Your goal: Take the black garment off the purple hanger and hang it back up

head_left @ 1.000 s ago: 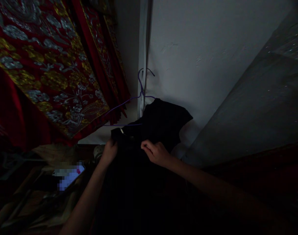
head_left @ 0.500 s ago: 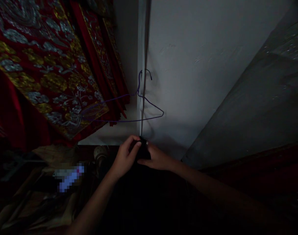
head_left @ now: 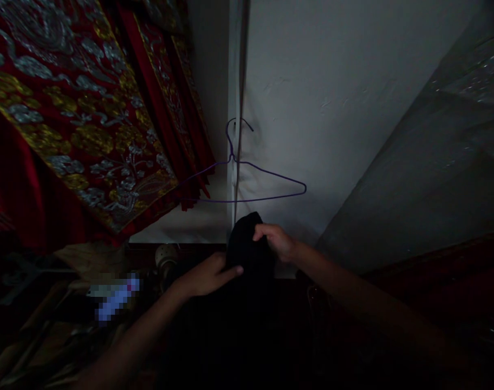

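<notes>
Black cloth (head_left: 250,260), perhaps a garment, is bunched up between my two hands, its lower part lost in the dark. My right hand (head_left: 277,241) pinches its upper right edge with thumb and fingers. On the left side, my left hand (head_left: 212,275) grips the cloth, thumb across the front and fingers hidden behind. Just above the cloth, a purple wire hanger (head_left: 271,172) hangs bare by its hook from a pale vertical strip (head_left: 233,81). The cloth and hanger are apart in view.
Red fabric with gold and silver embroidery (head_left: 88,135) hangs at the left, close by the hanger's left end. A pale wall (head_left: 332,108) stands behind, with a plastic-looking grey sheet (head_left: 434,162) at the right. A wooden frame (head_left: 39,330) sits at lower left.
My hands have moved apart: the right one up and rightward, the left one slightly down. More of the black cloth shows, spread upward. The hanger has turned to face me more squarely.
</notes>
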